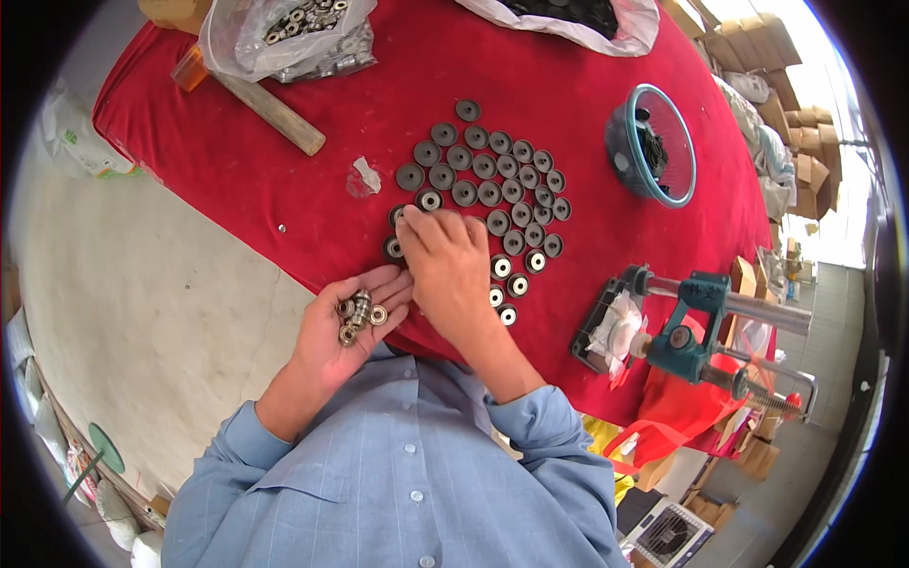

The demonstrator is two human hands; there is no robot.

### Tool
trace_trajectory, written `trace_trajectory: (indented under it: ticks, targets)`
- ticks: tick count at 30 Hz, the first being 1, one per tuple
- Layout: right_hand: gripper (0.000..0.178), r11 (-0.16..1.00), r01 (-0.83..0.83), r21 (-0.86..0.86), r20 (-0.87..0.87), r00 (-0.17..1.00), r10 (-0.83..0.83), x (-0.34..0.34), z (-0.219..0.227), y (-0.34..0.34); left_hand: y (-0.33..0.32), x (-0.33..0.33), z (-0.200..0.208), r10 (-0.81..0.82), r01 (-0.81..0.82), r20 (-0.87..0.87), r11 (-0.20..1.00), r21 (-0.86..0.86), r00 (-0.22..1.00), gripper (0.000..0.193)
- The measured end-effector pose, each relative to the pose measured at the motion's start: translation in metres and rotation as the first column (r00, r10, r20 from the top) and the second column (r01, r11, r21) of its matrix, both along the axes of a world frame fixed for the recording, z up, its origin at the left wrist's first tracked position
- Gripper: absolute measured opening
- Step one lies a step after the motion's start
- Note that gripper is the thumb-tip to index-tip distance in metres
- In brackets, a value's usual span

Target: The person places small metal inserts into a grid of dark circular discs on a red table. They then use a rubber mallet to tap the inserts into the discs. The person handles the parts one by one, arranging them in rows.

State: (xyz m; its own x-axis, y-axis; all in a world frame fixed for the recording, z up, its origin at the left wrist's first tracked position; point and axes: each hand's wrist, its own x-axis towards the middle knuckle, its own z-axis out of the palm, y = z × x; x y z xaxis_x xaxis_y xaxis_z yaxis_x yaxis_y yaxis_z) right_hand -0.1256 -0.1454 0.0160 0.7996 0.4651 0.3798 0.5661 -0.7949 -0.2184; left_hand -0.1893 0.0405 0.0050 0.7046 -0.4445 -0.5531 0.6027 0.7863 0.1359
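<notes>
My left hand (346, 327) is held palm up near the table's front edge. In its cupped palm lie several small metal ball bearings (358, 312). Above the near discs is my right hand (447, 265), fingers bunched in a pinch; what they hold, if anything, is hidden. Rows of dark round discs (489, 193) with raised centres lie to its right and beyond it. Bearings sit in the centres of several discs, such as the one beyond my fingertips (430, 200) and those right of my wrist (501, 267). The right hand partly covers discs at the left edge.
A red cloth (379, 95) covers the table. A bag of bearings (303, 24), a wooden stick (275, 115) and a bag of black parts (568, 19) lie at the far side. Rightward stand a blue basket (620, 151) and a green hand press (686, 341).
</notes>
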Motion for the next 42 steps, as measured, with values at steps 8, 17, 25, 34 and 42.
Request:
trace_trajectory:
  ticks: [8,17,25,34,42]
  targets:
    - [0.031,0.864,0.083,0.496,-0.319,0.943,0.093,-0.063,0.03,-0.007,-0.003,-0.005,-0.013,0.112,-0.093,0.084,0.974,-0.207,0.99,0.057]
    - [0.028,0.822,0.128,0.555,-0.186,0.982,-0.027,-0.084,0.014,-0.032,-0.032,-0.014,0.0,0.041,-0.031,0.048,0.981,-0.189,0.998,0.051]
    - [0.023,0.833,0.402,0.38,-0.093,0.912,-0.398,-0.026,-0.017,-0.104,-0.037,-0.012,0.014,-0.071,0.071,-0.04,0.997,0.02,0.997,0.044]
    - [0.027,0.892,0.357,0.277,-0.017,0.93,-0.367,-0.025,-0.025,-0.103,-0.037,-0.007,0.009,-0.116,0.117,-0.031,0.993,0.013,0.993,0.043]
    - [0.041,0.897,0.434,-0.084,0.068,0.901,-0.429,-0.05,-0.016,-0.089,-0.038,-0.007,0.009,-0.131,0.134,-0.044,0.988,0.076,0.99,0.043]
